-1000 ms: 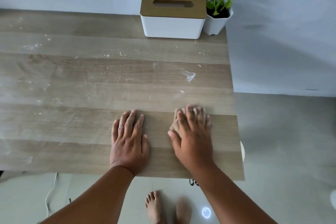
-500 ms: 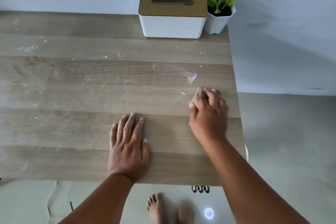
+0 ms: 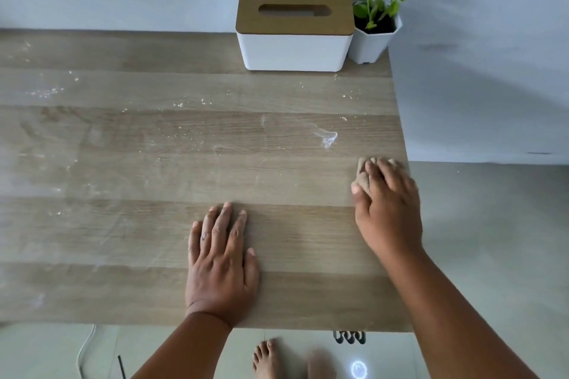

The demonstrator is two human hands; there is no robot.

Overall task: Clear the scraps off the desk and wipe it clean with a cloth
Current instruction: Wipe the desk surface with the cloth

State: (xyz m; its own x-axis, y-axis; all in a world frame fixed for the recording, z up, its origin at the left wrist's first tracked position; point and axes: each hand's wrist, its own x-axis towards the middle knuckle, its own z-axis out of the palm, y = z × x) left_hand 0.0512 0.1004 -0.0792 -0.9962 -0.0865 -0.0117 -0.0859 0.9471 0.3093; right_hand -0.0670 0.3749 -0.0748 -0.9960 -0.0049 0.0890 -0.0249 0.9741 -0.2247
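Cloth point(image 3: 368, 174) mostly hidden under pressing right hand point(image 3: 388, 209), its grip unclear; left hand point(image 3: 220, 261) flat, released, on desk point(image 3: 123, 240)

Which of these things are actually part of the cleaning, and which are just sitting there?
Part of the job:
desk
cloth under the right hand
white crumbs and smear
left hand, flat on the desk

Just sitting there:
tissue box
potted plant

Home room, wooden desk point(image 3: 154, 240), tissue box point(image 3: 294, 40), potted plant point(image 3: 377, 21)
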